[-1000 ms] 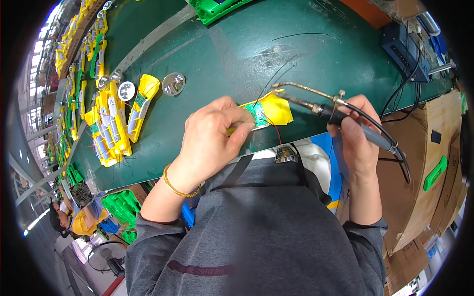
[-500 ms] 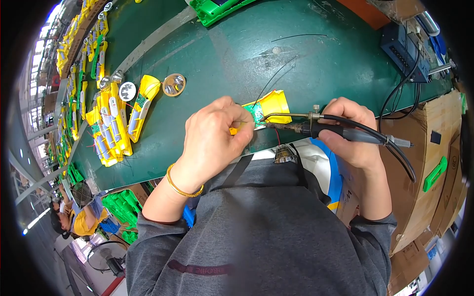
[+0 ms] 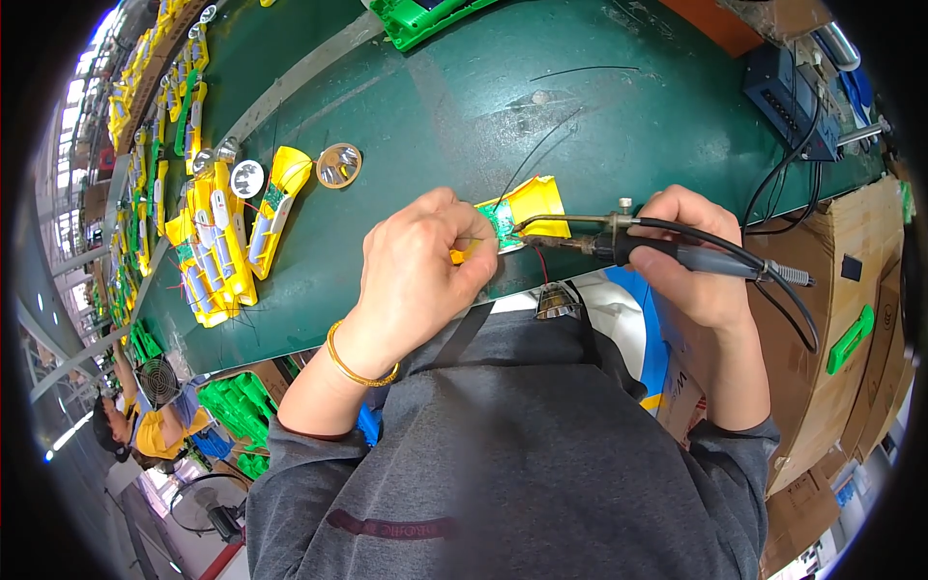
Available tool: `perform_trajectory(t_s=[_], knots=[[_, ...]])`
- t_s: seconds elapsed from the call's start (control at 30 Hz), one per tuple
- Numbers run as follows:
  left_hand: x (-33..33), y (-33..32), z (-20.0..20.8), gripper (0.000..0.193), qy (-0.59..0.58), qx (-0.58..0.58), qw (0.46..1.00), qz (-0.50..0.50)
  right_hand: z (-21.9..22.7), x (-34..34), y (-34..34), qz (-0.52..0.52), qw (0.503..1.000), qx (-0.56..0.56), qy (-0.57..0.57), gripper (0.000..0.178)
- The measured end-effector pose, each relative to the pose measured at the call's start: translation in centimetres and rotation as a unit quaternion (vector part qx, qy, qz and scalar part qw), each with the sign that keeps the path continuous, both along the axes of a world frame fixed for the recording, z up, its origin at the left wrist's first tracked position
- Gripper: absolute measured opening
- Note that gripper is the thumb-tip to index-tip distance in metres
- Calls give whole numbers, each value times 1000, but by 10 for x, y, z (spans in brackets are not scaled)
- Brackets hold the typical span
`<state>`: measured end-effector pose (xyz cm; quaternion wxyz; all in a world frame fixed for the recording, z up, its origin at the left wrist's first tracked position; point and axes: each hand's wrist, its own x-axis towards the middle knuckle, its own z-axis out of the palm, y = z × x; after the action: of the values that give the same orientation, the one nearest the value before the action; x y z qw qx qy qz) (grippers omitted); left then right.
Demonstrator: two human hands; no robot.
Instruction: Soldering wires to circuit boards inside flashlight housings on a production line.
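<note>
My left hand is closed over one end of a yellow plastic lamp housing, its fingers hiding that part. A green circuit board shows inside the housing beside my fingertips, with a thin black wire rising from it. In my right hand is a soldering iron, gripped by its black handle. Along the iron runs a thin metal feed tube; both tips are at the board, though contact is too small to tell. A shiny reflector sits below at the table edge, near a red wire.
Several yellow housings with grey cells lie to the left on the green table, near a loose round reflector. A blue control box stands far right, cables trailing down. Cardboard boxes are at the right.
The soldering iron and my right hand have shifted slightly to the right, and the tip has drawn back a little at the board. My left hand holds its place.
</note>
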<state>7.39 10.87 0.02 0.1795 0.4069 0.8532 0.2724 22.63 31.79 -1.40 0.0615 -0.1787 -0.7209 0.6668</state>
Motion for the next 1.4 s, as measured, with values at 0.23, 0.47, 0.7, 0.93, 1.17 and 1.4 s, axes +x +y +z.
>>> perform_trajectory(t_s=[0.23,0.47,0.7,0.93,1.17,1.4], knots=[[-7,3,8,6,0,-21,1000,-15,6,1,6,-83,980,-177,35,13],[0,6,29,5,83,-43,993,-70,-14,1,11,-228,917,-272,180,21],[-93,66,17,12,214,141,966,36,-17,11,14,-333,858,-304,245,22],[-175,117,-16,36,276,5,960,46,-6,-8,11,-303,868,-314,237,23],[-145,75,-15,27,330,196,923,-28,-9,10,22,-332,847,-330,253,24],[-89,2,-18,30,320,117,929,-144,-15,22,19,-336,837,-352,250,21]])
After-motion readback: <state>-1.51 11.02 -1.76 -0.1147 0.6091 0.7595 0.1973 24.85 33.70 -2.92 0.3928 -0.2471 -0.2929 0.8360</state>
